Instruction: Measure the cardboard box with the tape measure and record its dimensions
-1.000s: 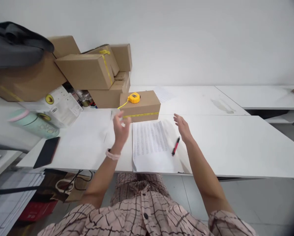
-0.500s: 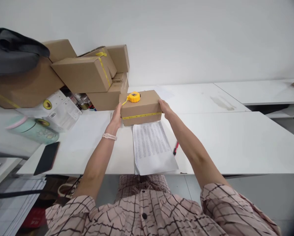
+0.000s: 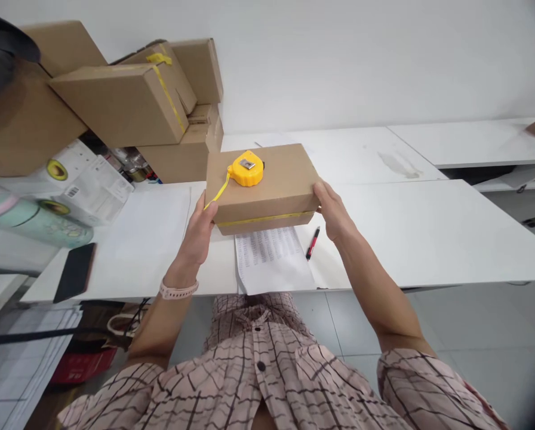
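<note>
A brown cardboard box [image 3: 271,185] is lifted off the white table [image 3: 429,233], held between both my hands. My left hand [image 3: 199,233] grips its left end and my right hand [image 3: 332,209] grips its right end. A yellow tape measure [image 3: 247,168] rests on top of the box, with its yellow tape running down the left side and along the front face. Below the box lie a printed sheet of paper [image 3: 270,260] and a red and black pen [image 3: 313,242].
Stacked cardboard boxes [image 3: 119,101] fill the back left of the table. A white carton [image 3: 82,182], a mint green bottle [image 3: 34,218] and a black phone [image 3: 74,272] lie at the left. Red items and cables sit on the floor.
My hands went from open above the table to gripping the box ends. The box has risen from the table and come closer to me.
</note>
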